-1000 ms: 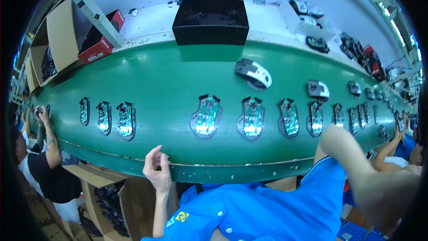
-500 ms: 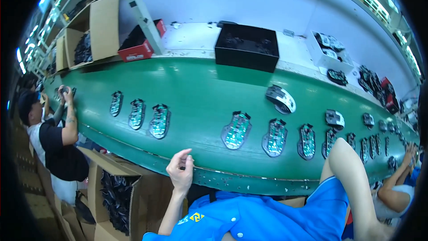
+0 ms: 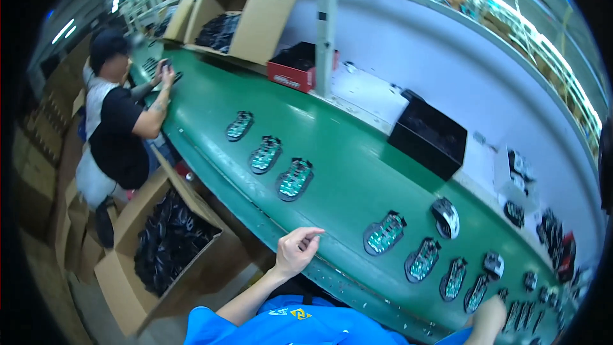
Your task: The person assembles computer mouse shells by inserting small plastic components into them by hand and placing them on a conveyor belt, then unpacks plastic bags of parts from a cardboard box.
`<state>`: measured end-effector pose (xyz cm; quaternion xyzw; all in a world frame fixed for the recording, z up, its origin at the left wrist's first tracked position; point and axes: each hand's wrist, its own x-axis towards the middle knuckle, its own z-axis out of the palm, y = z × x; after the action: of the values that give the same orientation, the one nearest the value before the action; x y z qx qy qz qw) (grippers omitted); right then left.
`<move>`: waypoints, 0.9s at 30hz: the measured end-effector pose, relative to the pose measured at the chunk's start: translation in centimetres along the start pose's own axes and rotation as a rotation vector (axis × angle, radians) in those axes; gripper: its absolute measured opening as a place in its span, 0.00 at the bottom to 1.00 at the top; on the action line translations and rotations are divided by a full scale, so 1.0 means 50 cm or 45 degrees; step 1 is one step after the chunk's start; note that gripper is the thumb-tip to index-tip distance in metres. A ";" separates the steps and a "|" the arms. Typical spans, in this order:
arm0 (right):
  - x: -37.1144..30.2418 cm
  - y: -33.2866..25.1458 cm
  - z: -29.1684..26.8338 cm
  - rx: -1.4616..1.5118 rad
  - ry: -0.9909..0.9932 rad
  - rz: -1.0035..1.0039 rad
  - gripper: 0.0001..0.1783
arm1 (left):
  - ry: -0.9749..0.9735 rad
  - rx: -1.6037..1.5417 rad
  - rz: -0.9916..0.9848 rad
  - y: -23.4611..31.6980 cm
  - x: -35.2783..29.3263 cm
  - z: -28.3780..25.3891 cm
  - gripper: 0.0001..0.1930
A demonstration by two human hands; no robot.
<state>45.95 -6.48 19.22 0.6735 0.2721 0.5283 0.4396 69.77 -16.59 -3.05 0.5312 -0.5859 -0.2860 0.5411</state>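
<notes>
My left hand [image 3: 298, 253] hovers at the near edge of the green conveyor belt [image 3: 345, 153]. Its fingers are loosely bent, the thumb a little apart, and nothing shows between them. Nearest to it on the belt are a computer mouse base with a green circuit board [image 3: 295, 179] and, to the right, another mouse base [image 3: 385, 233]. My right arm [image 3: 490, 314] shows at the lower right only as a bent elbow; the hand itself is outside the picture. Beside that elbow lies a further mouse base [image 3: 476, 294]. A white-and-black mouse shell [image 3: 446, 218] sits farther back.
An open carton of black parts [image 3: 169, 243] stands at my left, below the belt edge. A black box [image 3: 429, 137], a red box [image 3: 292, 75] and a large carton [image 3: 262, 22] line the far side. A co-worker [image 3: 121, 115] holds a small dark object at the far left.
The view has swung to the left, so the belt and its mouse bases appear farther right and tilted. My right elbow has dropped toward the lower edge. My left hand remains near the belt edge.
</notes>
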 end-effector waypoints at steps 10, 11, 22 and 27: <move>-0.170 -0.096 0.028 0.519 -1.133 0.983 0.15 | -0.083 -0.045 0.088 -0.009 0.002 -0.022 0.08; -0.186 -0.110 0.025 0.492 -1.132 1.051 0.17 | -0.109 -0.096 0.115 -0.023 0.001 -0.021 0.08; -0.219 -0.241 0.129 0.904 -1.191 1.719 0.12 | 0.034 -0.045 0.141 -0.023 0.003 -0.013 0.18; -0.221 -0.293 0.192 0.915 -1.278 1.588 0.13 | 0.100 -0.078 0.114 -0.022 -0.008 -0.014 0.18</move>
<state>53.26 -11.77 0.61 0.9501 -0.2211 0.1959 -0.1003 70.69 -16.34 -4.02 0.4985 -0.5784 -0.2582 0.5918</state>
